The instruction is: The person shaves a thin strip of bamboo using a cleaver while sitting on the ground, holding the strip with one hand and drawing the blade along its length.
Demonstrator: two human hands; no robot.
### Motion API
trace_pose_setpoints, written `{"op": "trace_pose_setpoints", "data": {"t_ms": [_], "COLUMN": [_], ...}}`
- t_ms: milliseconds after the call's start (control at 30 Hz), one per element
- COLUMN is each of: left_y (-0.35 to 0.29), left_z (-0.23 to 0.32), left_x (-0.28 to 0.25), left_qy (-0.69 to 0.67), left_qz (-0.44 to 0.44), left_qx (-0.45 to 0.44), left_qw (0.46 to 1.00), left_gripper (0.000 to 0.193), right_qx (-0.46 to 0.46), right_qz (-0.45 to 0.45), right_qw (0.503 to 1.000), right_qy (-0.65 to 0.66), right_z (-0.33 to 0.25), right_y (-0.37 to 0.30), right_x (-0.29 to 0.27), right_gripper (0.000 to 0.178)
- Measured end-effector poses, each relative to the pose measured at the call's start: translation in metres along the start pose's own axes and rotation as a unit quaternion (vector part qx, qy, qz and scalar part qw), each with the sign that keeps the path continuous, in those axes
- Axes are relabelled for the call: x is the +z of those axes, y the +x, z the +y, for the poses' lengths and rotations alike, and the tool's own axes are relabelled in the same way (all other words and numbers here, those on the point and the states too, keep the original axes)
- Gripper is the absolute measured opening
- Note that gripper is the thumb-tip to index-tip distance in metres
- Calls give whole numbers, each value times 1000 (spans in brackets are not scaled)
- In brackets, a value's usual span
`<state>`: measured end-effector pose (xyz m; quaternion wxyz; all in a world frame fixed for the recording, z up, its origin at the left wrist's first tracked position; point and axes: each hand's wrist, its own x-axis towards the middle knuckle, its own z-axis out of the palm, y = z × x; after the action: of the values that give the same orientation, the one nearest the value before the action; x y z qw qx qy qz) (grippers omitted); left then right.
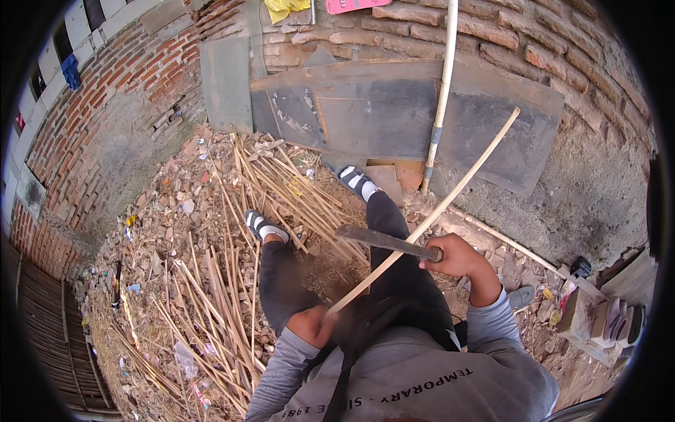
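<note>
A long pale bamboo strip slants up from my lap toward the far right. Its near end is in my left hand, which is closed round it close to my left thigh. My right hand grips the handle of a machete, whose dark, broad blade points left. The blade crosses over the strip around its lower middle; whether the two touch I cannot tell. Many split bamboo strips lie in a loose heap on the ground to my left. More strips are strewn ahead, beside my sandalled feet.
Rubble and litter cover the ground. Dark boards lean on the brick wall ahead, with a pale pole upright against them. A thin pole lies at right, near a box with footwear. Woven slats stand at left.
</note>
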<state>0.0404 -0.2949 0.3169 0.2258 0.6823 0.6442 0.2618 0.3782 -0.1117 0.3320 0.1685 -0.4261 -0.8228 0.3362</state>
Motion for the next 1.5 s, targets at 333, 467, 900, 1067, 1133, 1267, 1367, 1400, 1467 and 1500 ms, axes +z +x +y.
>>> {"op": "trace_pose_setpoints", "data": {"t_ms": [333,467,900,1067,1133,1267,1367,1400,1467,1500], "left_y": [-8,-5,-12,-9,-12,-23,-21,-19,-14,-12], "left_z": [-12,-14,-13,-2,-9,-29,-27,-25,-19,-16], "left_x": [4,6,1,-10,-14,-10,-3,1,5,6], "left_qy": [-2,-12,-33,-31,-18,9,-16,-28,-35,-37], "left_qz": [-10,6,-2,1,15,36,31,26,18,14], "left_qx": [-5,18,-19,16,16,4,5,7,14,17], "left_qw": [1000,1000,999,999,1000,999,999,999,999,999], "left_gripper": [26,27,31,33,33,33,32,32,32,32], "right_qx": [11,-15,-23,-29,-17,110,55,21,-21,-43], "right_qz": [25,-16,-24,-29,36,142,94,70,-4,-41], "right_qw": [1000,1000,999,999,999,983,993,997,1000,998], "right_qy": [-11,-2,-8,7,19,43,43,10,-14,-25], "right_z": [13,-3,-21,-18,-9,-4,-5,-3,-9,-12], "right_y": [-9,-2,-1,-1,-1,-3,-4,-3,0,2], "right_x": [19,16,15,9,-2,-9,9,19,29,34], "right_gripper": [31,27,30,29,30,28,29,29,29,29]}}
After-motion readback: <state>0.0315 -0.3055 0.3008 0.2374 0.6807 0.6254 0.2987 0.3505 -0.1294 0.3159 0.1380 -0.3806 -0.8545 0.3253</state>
